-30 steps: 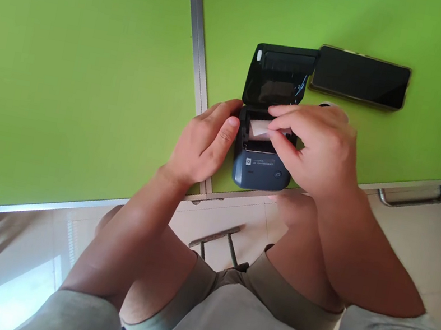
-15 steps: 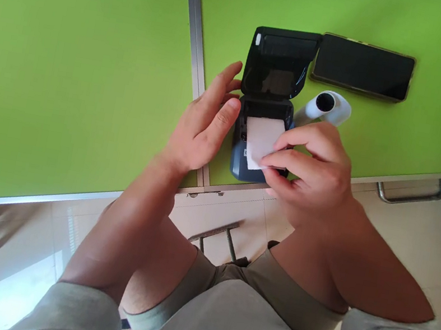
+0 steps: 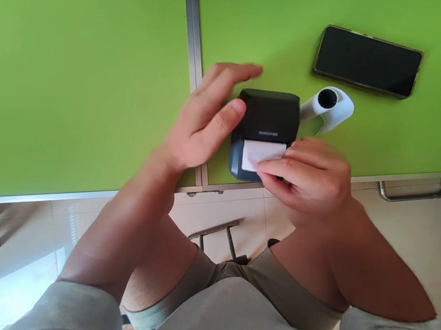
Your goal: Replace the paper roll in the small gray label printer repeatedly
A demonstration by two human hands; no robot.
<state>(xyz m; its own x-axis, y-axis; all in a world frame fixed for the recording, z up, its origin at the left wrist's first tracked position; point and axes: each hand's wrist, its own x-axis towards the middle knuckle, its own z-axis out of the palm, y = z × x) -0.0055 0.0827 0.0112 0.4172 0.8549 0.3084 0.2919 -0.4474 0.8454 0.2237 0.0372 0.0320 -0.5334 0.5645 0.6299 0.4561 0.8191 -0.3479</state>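
A small dark label printer (image 3: 269, 114) sits near the front edge of the green table, its black lid down. A white strip of label paper (image 3: 257, 153) comes out from under the lid over the printer's front. My right hand (image 3: 308, 175) pinches the end of that strip between thumb and fingers. At the printer's left side is my left hand (image 3: 209, 117), its fingers apart and holding nothing. The thumb tip lies at the lid's left edge; whether it touches I cannot tell.
A white paper roll (image 3: 335, 108) with a dark core stands right of the printer, its loose end curling out. Beyond it lies a phone (image 3: 367, 62) in a case. A metal strip (image 3: 192, 20) divides the green tabletop (image 3: 92, 68). A metal handle (image 3: 414, 191) juts from the table's front edge.
The printer's lid has swung down from standing open to shut over the paper. My left fingers moved slightly right beside it. My right hand keeps its pinch on the strip.
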